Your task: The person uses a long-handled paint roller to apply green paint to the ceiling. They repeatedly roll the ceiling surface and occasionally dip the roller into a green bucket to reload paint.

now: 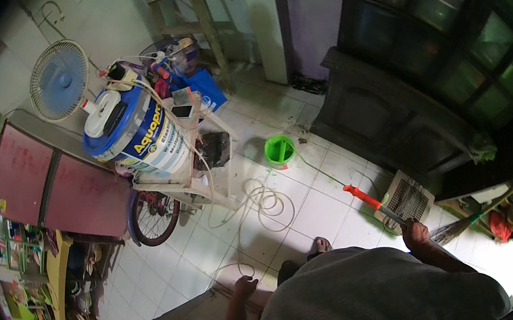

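My right hand (415, 233) is wrapped round a long grey pole (393, 213) at the right. At its far end sits a red-orange handle (361, 196), from which a thin green rod (317, 168) reaches to a small green bucket (274, 159) on the floor. Something green stands inside the bucket; its kind is unclear. My left hand (245, 286) hangs low at the left of my body, fingers curled. Close to it is a loop of pale cord (238, 265) that runs from a coil (270, 205) on the tiles. Whatever the left fingers may hold is too small to make out.
A plastic chair (223, 200) bears a big white-and-blue paint pail (157, 141), beside a fan (59, 80). A pink fridge (78, 183) and a bicycle wheel (154, 215) stand left. Right are a dark cabinet (380, 118), a plastic crate (413, 191) and a broom (453, 228).
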### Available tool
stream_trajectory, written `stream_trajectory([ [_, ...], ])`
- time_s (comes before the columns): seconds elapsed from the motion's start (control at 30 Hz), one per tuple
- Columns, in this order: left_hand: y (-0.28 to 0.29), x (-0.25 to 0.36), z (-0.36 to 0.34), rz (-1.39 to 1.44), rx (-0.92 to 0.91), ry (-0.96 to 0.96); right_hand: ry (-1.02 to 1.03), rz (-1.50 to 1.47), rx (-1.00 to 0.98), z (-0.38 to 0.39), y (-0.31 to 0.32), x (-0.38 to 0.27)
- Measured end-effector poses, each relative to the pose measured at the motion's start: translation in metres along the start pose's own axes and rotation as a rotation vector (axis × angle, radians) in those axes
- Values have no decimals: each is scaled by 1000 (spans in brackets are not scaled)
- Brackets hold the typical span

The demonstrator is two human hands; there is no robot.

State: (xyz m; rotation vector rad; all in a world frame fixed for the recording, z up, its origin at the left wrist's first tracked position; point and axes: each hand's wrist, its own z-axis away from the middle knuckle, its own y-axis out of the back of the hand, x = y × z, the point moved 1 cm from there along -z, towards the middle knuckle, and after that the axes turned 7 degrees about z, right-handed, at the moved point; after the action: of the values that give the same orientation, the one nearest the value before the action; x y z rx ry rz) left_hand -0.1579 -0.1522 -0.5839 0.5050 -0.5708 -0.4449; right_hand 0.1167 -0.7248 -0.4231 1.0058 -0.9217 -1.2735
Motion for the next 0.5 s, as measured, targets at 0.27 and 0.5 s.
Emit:
stream_trajectory([
  [0.27, -65, -33, -19, -171, -189, 64, 48, 87, 26, -85, -4, -21],
  [0.5, -43, -64, -34, -264, -229, 82, 71, 158, -4, -135, 1, -58],
])
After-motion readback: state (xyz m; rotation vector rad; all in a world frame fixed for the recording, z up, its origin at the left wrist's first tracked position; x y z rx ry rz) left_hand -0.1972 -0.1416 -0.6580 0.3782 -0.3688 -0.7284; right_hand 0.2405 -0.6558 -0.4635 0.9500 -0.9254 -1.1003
